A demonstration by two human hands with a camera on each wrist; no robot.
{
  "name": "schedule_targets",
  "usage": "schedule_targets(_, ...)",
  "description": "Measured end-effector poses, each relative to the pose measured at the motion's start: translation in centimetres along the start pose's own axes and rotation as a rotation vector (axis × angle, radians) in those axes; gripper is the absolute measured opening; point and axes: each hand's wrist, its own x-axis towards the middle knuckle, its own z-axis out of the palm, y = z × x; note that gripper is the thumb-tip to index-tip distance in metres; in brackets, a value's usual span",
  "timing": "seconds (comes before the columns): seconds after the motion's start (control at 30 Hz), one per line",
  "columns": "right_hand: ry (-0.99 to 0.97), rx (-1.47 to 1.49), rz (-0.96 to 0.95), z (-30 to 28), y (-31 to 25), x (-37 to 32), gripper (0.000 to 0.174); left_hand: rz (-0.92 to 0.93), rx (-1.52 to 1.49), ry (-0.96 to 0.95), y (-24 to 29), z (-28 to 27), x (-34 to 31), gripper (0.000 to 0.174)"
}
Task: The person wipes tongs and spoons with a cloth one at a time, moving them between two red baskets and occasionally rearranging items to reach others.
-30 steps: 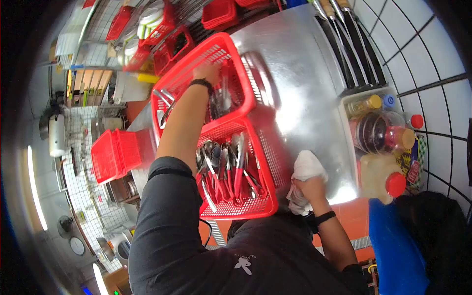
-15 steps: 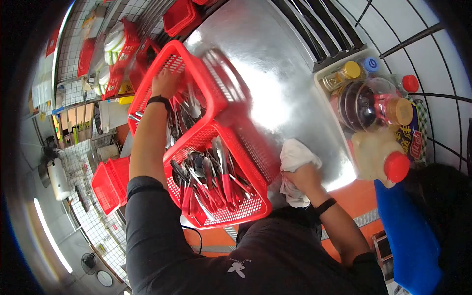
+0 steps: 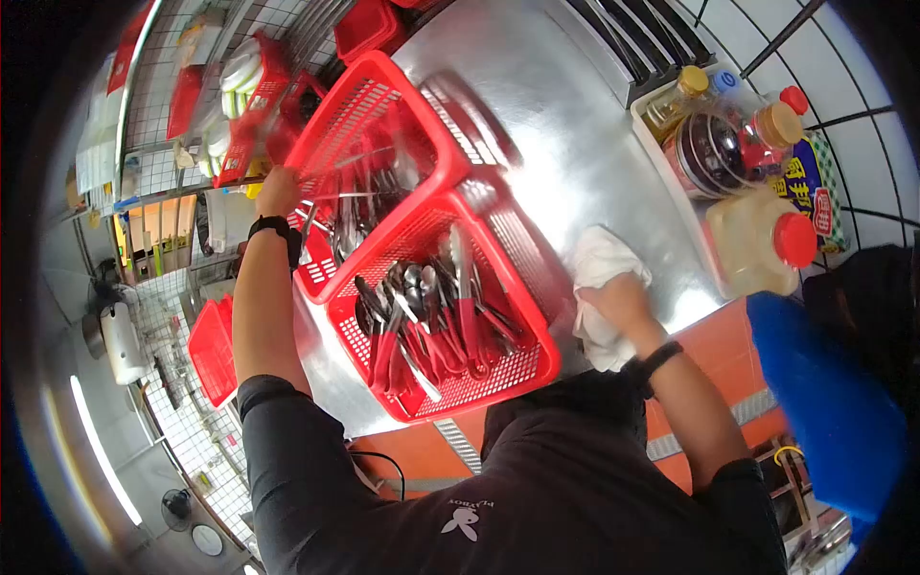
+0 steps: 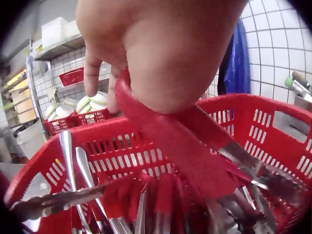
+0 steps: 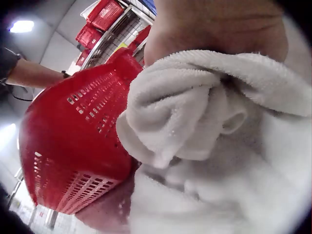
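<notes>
My left hand [image 3: 278,192] is gripping likely stiff tongs [image 4: 168,134], suitably by the red handles [image 4: 192,158]; my right hand [image 3: 620,302], a soft-looking towel [image 3: 606,254].

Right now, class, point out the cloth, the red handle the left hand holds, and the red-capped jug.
Cloth [image 5: 170,109], right wrist view, on its bunched folds.
Handle [image 4: 183,153], left wrist view, on its broad side.
Jug [image 3: 747,244], head view, on its side wall.

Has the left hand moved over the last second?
Yes: in the head view, the left hand has moved leftward from inside the far red basket to its left edge.
</notes>
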Motion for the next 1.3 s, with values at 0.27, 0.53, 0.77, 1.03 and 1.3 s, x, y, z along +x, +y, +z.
schedule_targets(0.27,0.173,0.085,-0.069,0.7,-0.3,-0.8,0.053,-0.079,0.006,0.224,0.7,-7.9,-8.2,0.013)
schedule_targets(0.53,0.360,-0.003,0.075,3.5,-1.1,-4.4,0.059,-0.380,-1.046,0.801,0.0,-4.3,-34.6,0.011)
schedule_targets(0.77,0.583,1.204,-0.438,0.5,2.8,-16.3,0.042,-0.103,-2.357,0.409,6.4,2.7,-55.1,0.025)
schedule_targets(1.03,0.091,0.164,-0.994,8.6,-15.7,-27.0,0.032,-0.175,-2.619,-0.003,10.4,6.8,-57.6,0.011)
schedule_targets(1.3,-0.336,0.254,-0.880,21.6,-23.7,-29.5,0.047,0.065,-1.715,0.047,9.7,5.4,-58.4,0.043)
